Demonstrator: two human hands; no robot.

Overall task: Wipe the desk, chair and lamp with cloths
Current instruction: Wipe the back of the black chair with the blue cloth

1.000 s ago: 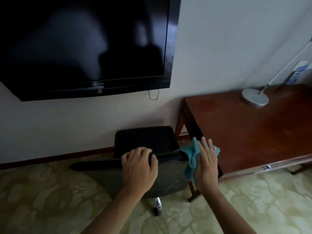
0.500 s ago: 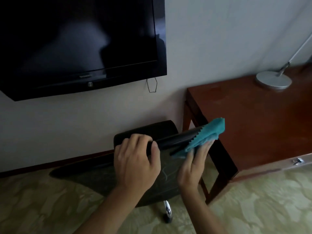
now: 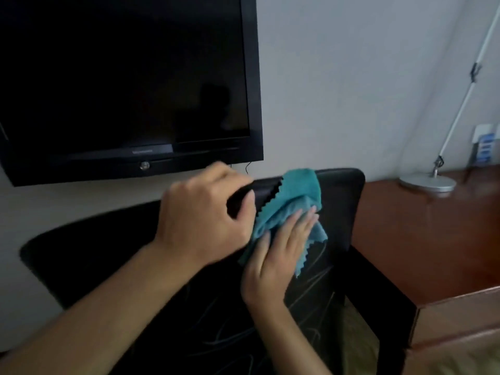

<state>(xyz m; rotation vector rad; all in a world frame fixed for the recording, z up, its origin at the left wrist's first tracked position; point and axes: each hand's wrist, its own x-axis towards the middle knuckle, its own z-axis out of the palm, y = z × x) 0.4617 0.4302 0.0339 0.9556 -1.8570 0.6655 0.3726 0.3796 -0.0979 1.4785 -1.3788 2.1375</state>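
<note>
A black chair (image 3: pixel 338 201) fills the middle of the view, its backrest close to me. My left hand (image 3: pixel 205 209) grips the top edge of the backrest, fingers curled over it. My right hand (image 3: pixel 281 253) presses a teal cloth (image 3: pixel 295 196) flat against the back of the chair, fingers straight. The cloth drapes over the top edge. To the right stands the reddish-brown wooden desk (image 3: pixel 422 239). A silver lamp (image 3: pixel 427 182) with a round base and a thin slanted arm stands at the desk's far side.
A large black television (image 3: pixel 121 82) hangs on the pale wall above the chair, close to my left hand. A small blue-and-white holder (image 3: pixel 484 147) stands at the desk's back right. Patterned carpet shows at the lower right.
The chair back has come up and closer to me. My right hand has moved left with the cloth, from the backrest's right end onto its back face. My left hand keeps its grip.
</note>
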